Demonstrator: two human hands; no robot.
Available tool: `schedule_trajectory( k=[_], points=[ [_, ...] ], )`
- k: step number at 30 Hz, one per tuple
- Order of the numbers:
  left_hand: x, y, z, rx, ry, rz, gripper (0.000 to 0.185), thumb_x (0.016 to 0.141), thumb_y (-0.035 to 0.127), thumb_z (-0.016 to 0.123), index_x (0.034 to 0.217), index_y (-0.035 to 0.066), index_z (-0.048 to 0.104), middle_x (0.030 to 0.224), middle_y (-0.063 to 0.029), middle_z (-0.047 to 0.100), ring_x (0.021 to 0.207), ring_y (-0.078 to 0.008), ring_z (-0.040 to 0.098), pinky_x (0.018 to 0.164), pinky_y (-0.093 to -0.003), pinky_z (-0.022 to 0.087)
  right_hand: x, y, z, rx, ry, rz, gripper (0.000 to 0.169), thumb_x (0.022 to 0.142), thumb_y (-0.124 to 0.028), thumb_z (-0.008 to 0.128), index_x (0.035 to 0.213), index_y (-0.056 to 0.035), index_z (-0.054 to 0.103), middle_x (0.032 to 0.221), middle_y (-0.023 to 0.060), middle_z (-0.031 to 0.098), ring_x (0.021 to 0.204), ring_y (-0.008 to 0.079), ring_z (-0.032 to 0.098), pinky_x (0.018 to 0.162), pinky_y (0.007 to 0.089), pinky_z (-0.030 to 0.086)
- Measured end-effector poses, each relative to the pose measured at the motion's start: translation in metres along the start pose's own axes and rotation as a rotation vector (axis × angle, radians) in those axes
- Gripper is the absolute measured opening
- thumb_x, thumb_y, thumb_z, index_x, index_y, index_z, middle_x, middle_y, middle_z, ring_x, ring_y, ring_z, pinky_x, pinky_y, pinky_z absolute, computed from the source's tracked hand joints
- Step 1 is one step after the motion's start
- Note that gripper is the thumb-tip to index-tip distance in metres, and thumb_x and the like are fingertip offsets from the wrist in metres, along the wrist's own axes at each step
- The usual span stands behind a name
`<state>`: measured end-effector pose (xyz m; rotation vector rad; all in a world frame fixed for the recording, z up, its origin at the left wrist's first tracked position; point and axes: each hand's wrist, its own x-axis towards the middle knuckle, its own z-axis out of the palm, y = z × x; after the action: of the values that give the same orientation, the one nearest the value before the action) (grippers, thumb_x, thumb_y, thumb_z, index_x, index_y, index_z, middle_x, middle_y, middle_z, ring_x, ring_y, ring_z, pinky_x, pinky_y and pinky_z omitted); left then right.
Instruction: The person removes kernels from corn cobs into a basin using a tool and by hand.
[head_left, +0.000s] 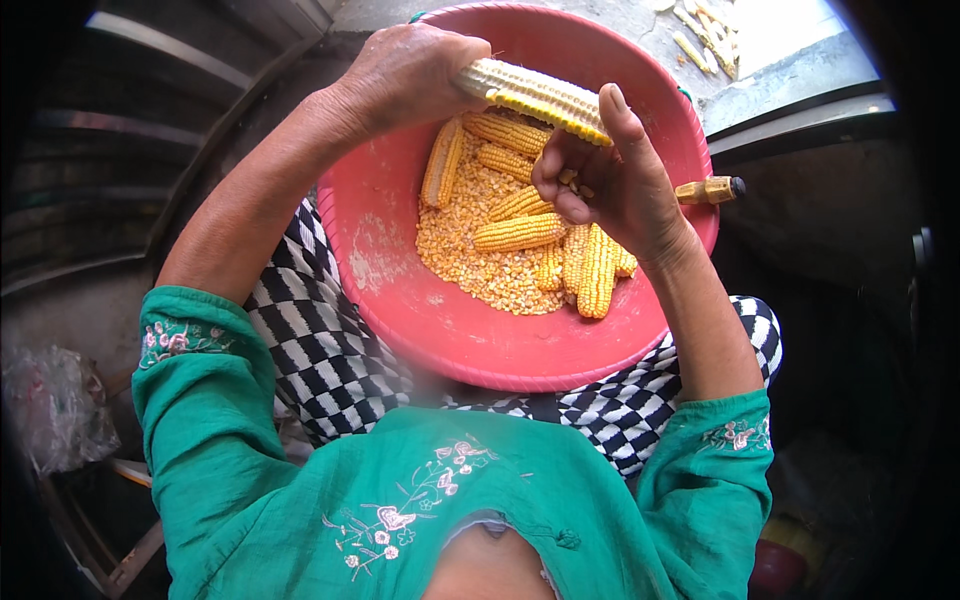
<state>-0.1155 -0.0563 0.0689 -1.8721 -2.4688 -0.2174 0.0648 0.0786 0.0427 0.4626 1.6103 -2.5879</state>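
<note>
My left hand (420, 71) is closed round one end of a partly shelled corn cob (536, 97), which still bears yellow kernels along its lower side. At the cob's other end is my right hand (600, 161), its thumb raised beside the tip and its fingers curled apart, with a few loose kernels (574, 182) lying in them. Both hands are over a red plastic basin (420, 330). Inside it, loose corn kernels (480, 262) lie under and around several unshelled yellow cobs (519, 232).
A tool's yellowish handle with a dark end (709, 190) juts over the basin's right rim. Stripped cobs (705, 37) lie on the floor beyond, near a door sill (802, 112). At far left are a clear plastic bag (56, 409) and a frame (135, 559).
</note>
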Motion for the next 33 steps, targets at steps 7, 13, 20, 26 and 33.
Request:
schedule_trajectory(
  k=[7,13,20,26,33],
  points=[
    [0.0,-0.002,0.001,0.05,0.025,0.029,0.019,0.075,0.029,0.066,0.079,0.011,0.06,0.075,-0.0093,0.065,0.077,-0.0277,0.065,0.067,-0.0391,0.052,0.002,0.003,-0.007,0.078,-0.142,0.017,0.035,0.089,-0.039,0.055,0.079,-0.0054,0.055,0.063,0.0058,0.055,0.043,0.005,0.042,0.042,0.0167,0.036],
    [-0.002,-0.004,-0.001,-0.043,0.017,0.029,0.019,0.075,0.029,0.066,0.081,0.011,0.062,0.075,-0.0097,0.065,0.076,-0.0273,0.065,0.067,-0.0385,0.052,-0.001,-0.005,-0.004,-0.176,-0.181,0.052,0.028,0.091,-0.031,0.055,0.079,-0.006,0.055,0.066,0.0036,0.055,0.045,0.0041,0.043,0.041,0.0168,0.034],
    [0.001,0.003,0.001,0.039,0.023,0.041,0.021,0.076,0.03,0.066,0.081,0.01,0.061,0.078,-0.0093,0.065,0.077,-0.0268,0.065,0.067,-0.0381,0.052,-0.001,0.005,0.005,-0.23,-0.284,0.071,0.039,0.093,-0.041,0.049,0.079,-0.0055,0.056,0.067,0.0024,0.056,0.049,0.0047,0.044,0.043,0.0173,0.031],
    [0.001,0.006,0.009,0.058,0.119,0.067,0.022,0.077,0.031,0.065,0.08,0.01,0.059,0.076,-0.0102,0.064,0.076,-0.0281,0.065,0.066,-0.0385,0.051,0.001,0.011,0.006,0.078,-0.106,0.066,0.061,0.09,-0.061,0.036,0.078,-0.005,0.055,0.067,0.008,0.058,0.044,0.0076,0.043,0.04,0.0183,0.03],
    [0.004,0.01,0.01,-0.049,0.043,-0.02,0.022,0.077,0.031,0.064,0.08,0.009,0.061,0.075,-0.012,0.065,0.076,-0.0289,0.065,0.067,-0.0408,0.05,0.003,0.009,0.007,0.124,-0.12,-0.045,0.047,0.094,-0.048,0.042,0.079,-0.0052,0.055,0.067,0.0081,0.058,0.043,0.0056,0.042,0.041,0.0161,0.034]
  ],
)
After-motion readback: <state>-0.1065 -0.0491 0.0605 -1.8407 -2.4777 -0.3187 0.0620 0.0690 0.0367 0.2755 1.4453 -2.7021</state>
